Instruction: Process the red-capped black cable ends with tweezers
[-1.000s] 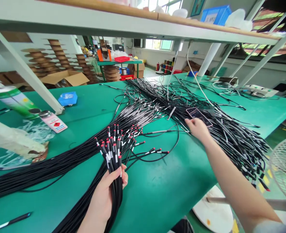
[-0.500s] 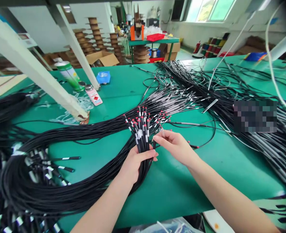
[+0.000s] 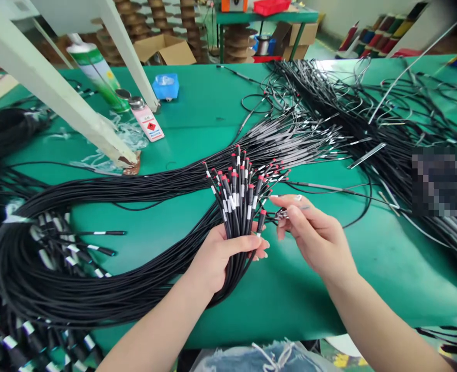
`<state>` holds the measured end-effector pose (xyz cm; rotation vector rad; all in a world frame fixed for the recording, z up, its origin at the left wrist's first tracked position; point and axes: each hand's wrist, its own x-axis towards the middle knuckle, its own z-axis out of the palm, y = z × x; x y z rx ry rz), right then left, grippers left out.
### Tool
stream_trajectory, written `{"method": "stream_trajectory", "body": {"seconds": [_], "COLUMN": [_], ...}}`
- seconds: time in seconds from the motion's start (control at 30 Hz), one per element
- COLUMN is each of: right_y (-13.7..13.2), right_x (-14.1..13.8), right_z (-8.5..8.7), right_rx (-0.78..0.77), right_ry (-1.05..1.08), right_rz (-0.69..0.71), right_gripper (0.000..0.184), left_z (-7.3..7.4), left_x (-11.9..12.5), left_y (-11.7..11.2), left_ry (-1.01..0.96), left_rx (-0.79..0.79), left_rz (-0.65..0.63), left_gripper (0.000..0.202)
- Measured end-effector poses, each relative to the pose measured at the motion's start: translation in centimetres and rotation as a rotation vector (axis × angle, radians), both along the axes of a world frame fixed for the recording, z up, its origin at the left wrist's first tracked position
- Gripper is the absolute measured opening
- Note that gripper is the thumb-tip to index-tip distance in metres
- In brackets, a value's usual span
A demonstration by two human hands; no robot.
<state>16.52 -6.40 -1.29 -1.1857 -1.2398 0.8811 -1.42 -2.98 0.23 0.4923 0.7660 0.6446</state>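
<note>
My left hand [image 3: 216, 253] is wrapped round a bundle of black cables [image 3: 238, 227], whose ends stand upright with red tips and white bands. One cable end [image 3: 262, 222] leans apart from the others at the right side, by the left fingertips. Just right of it, my right hand [image 3: 315, 235] pinches a small shiny metal tool [image 3: 282, 213], partly covered by the fingers, so its exact kind is unclear. A small gap separates the tool from the cable end. From my left hand the cables curve away across the green table [image 3: 290, 299] to the left.
More black cables [image 3: 329, 108] lie heaped at the back right. A white post [image 3: 69, 98] rises at left, near a pink-labelled bottle [image 3: 148, 121], a green can [image 3: 98, 77] and a blue box [image 3: 165, 86]. Cable connectors [image 3: 73, 248] lie at the left.
My right hand has drawn back rightward from the cable ends with the metal tool. The separate cable end now shows its red tip. The view has tilted downward.
</note>
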Motion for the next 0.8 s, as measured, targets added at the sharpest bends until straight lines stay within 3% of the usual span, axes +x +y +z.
{"method": "stream_trajectory", "body": {"seconds": [0.07,0.2,0.37,0.8], "right_y": [-0.5,-1.3,-2.0,-2.3], "right_x": [-0.4,-1.8,-2.8,-2.9], "right_z": [0.2,0.7,0.4,-0.4], "right_rx": [0.127,0.241,0.343,0.332], "right_ry": [-0.034,-0.06,-0.084,-0.165], "right_rz": [-0.029,-0.064,-0.061,-0.028], "right_gripper": [0.031,0.058,0.059,0.058], "left_z": [-0.1,-0.2,-0.1,-0.3], "left_x": [-0.1,-0.1,-0.2,0.2], "left_y": [0.1,0.2,0.1,0.0], "left_ry": [-0.027,-0.048,-0.048,-0.012], "left_rx": [-0.008,-0.012,-0.01,-0.02], "left_rz": [0.012,0.023,0.021,0.058], "left_gripper": [0.023,0.018,0.017,0.021]}}
